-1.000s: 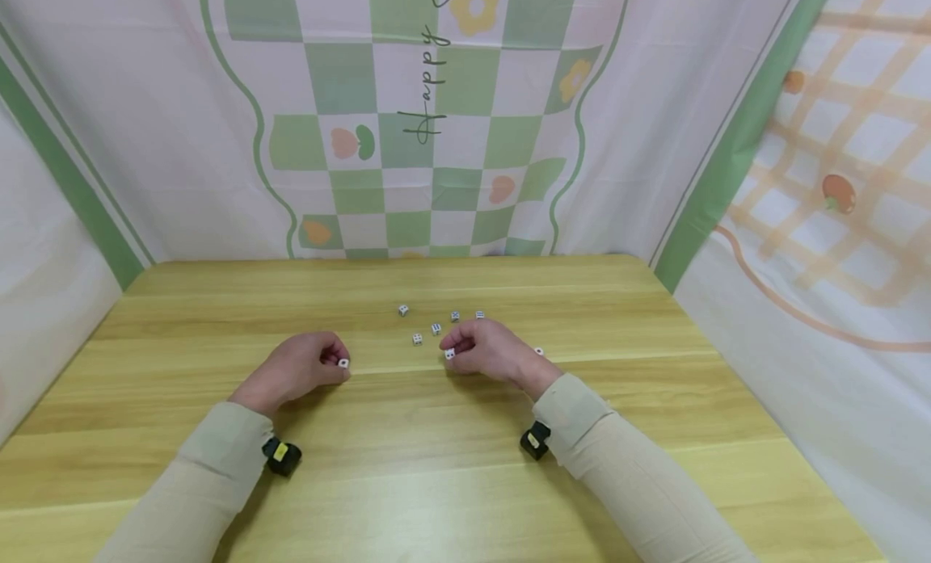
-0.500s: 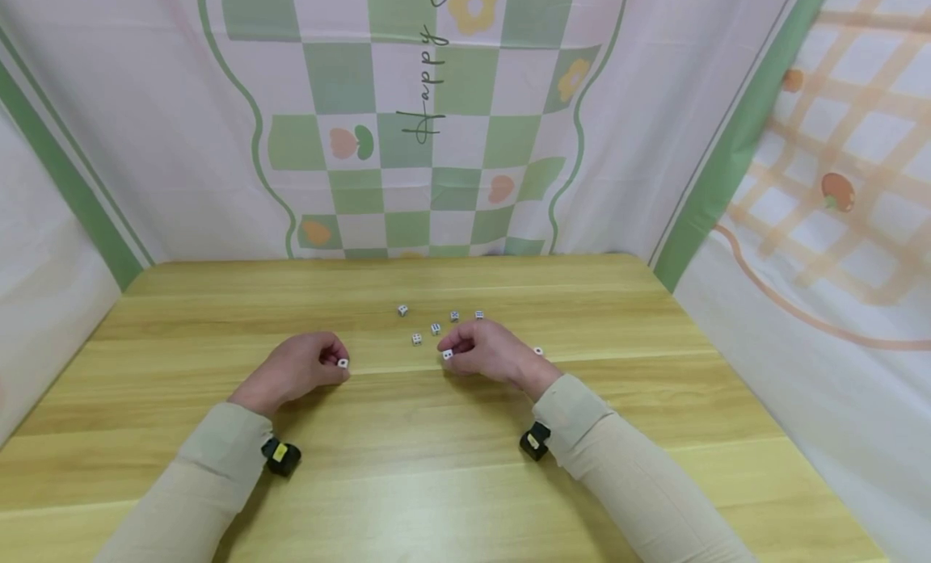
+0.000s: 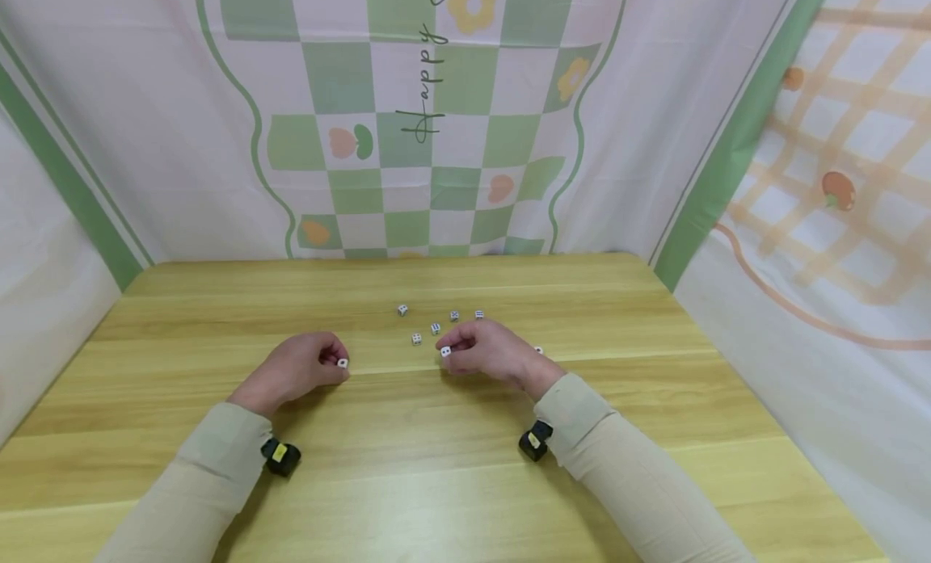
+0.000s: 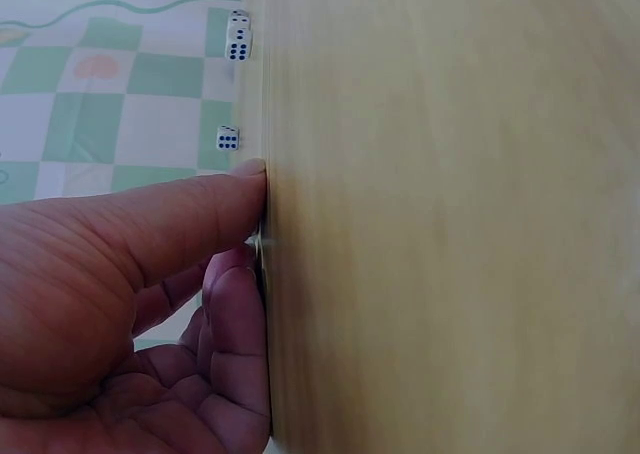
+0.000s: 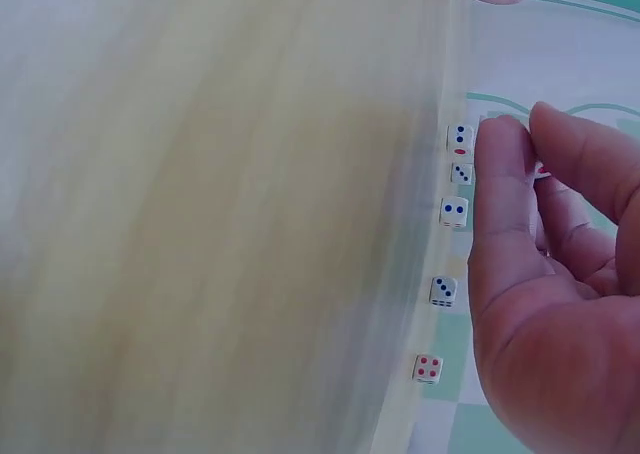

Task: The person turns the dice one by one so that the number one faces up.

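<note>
Left hand (image 3: 300, 372): grasping one die (image 3: 343, 363) between thumb and fingers, fingertips at the worktop (image 3: 407, 482). Right hand (image 3: 489, 351): pinching a second die (image 3: 446, 352) at its fingertips, two-pip face visible from the head view. Five loose dice (image 3: 436, 329) lie scattered on the worktop between the hands and beyond the right one. A partly hidden die (image 3: 538, 350) sits just beside the right wrist. Both forearms are in beige sleeves (image 3: 640, 474).

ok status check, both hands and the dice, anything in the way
Left hand pinches one die. Right hand pinches another die. Six loose dice on table. Nothing seen blocking either hand.
</note>
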Tool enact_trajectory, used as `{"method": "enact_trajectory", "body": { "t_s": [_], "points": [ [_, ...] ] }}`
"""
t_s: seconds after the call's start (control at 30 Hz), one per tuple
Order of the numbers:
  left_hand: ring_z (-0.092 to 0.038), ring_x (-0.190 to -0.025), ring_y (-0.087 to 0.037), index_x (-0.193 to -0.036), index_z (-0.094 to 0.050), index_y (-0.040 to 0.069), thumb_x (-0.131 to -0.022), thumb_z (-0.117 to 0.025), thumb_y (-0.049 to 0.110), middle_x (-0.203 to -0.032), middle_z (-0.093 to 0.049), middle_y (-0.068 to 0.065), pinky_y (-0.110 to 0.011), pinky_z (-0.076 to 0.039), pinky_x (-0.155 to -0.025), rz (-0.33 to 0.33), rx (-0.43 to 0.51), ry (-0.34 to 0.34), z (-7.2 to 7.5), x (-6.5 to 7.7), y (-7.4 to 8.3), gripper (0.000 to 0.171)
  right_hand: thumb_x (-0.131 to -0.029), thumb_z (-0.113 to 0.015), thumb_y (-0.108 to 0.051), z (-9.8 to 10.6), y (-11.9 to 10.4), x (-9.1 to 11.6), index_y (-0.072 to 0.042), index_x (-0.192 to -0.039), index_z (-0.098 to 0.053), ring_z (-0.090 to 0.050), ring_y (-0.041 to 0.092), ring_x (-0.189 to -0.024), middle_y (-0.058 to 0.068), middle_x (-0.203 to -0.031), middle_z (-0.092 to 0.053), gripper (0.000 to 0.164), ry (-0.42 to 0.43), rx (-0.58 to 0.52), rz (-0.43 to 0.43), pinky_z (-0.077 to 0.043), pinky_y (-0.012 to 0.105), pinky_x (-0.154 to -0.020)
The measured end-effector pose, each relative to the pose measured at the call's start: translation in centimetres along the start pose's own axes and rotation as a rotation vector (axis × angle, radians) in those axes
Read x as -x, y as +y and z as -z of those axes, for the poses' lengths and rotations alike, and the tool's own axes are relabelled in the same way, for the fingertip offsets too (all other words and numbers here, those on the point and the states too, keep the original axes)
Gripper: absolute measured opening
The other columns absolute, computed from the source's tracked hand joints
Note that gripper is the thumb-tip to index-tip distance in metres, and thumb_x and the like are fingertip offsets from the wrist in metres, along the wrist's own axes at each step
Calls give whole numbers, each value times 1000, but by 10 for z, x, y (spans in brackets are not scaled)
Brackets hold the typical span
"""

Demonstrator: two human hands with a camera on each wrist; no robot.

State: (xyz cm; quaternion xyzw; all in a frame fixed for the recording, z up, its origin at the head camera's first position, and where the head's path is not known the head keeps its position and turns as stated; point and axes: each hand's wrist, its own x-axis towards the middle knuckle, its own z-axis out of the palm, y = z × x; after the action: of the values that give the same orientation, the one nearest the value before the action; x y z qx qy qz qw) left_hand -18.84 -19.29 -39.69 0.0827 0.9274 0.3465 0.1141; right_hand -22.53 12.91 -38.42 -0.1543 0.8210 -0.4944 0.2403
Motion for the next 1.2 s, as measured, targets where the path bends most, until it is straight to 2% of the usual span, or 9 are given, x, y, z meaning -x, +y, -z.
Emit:
{"method": "enact_trajectory", "body": {
  "t_s": [0.4,0.63,0.83,1.2],
  "points": [
    [-54,-86,-21,-102,-67,12,-95,-76,20,-94,-62,-3,-35,-44,-74,0,-1,2,-1,0,-1,14,-96,-72,-11,0,3,-2,1,-126,-67,-68,18,-93,9,-106,-66,33,-21,-57,19,-58,31,-86],
    [-54,-86,-21,-102,-67,12,-95,-76,21,-94,-61,-3,-35,-44,-75,1,-3,-1,-1,-1,-2,14,-97,-72,-10,0,1,-2,2,-126,-67,-70,18,-94,9,-107,-66,32,-3,-91,-11,-60,33,-87],
    [-54,-87,-21,-102,-67,12,-95,-76,21,-95,-61,-3,-35,-44,-75,10,8,-4,-1,-2,-1,15,-98,-71,-9,-1,1,-4,2,-130,-65,-69,18,-94,7,-103,-63,35,-1,-130,2,-60,34,-89],
    [-54,-86,-21,-102,-67,12,-95,-76,21,-95,-62,-3,-35,-44,-74,14,3,-3,0,0,0,14,-96,-71,-4,-1,2,-5,4,-129,-65,-67,17,-97,8,-107,-63,35,7,-163,0,-60,34,-91]
  ]
}}
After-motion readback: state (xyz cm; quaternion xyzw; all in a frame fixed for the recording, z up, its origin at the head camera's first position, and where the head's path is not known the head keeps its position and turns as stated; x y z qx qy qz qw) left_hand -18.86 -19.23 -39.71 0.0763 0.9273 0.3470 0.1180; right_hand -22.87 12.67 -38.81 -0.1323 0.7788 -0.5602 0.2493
